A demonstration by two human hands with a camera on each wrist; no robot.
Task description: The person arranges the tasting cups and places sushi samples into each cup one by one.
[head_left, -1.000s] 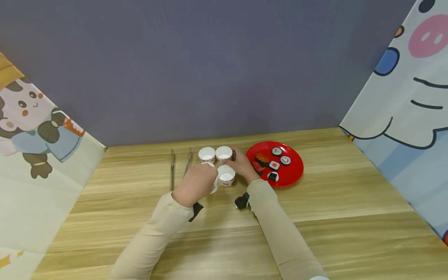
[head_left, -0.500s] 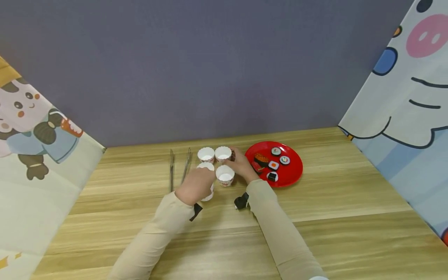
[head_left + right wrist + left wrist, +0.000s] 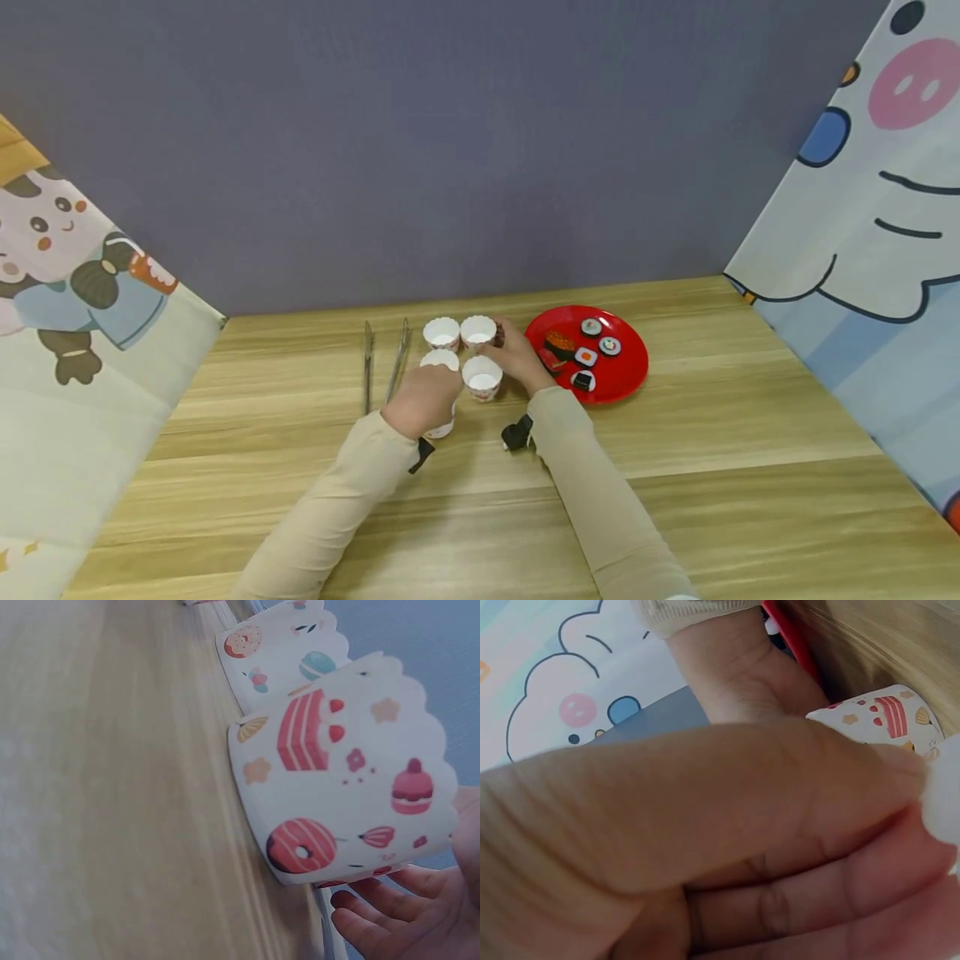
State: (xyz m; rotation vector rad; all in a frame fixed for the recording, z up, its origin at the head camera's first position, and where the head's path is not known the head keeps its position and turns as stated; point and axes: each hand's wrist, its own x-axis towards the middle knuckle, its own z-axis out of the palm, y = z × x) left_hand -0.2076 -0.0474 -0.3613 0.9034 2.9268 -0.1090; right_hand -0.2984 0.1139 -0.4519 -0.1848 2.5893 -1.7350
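Note:
My left hand (image 3: 423,398) pinches a white paper baking cup (image 3: 943,796) between thumb and fingertips in the left wrist view. Below this hand a cup's printed lower part (image 3: 441,427) shows, the rest hidden. Just beyond the knuckles is another cup's rim (image 3: 439,358). My right hand (image 3: 513,352) holds the right side of the back right baking cup (image 3: 478,331), thumb in front and fingers behind. Nearer stands the front right cup (image 3: 345,772), printed with cakes and doughnuts. A back left cup (image 3: 442,332) stands beside the back right one.
A red plate (image 3: 628,371) right of the hands carries several small sushi pieces (image 3: 586,357). Two slim metal tools (image 3: 367,367), like tweezers, lie left of the cups. A grey wall (image 3: 480,150) rises at the table's (image 3: 712,417) back; printed panels (image 3: 885,250) flank it.
My left hand has shifted slightly toward me, and the cup part below it has moved nearer and a little left. My right hand stays by the back right cup.

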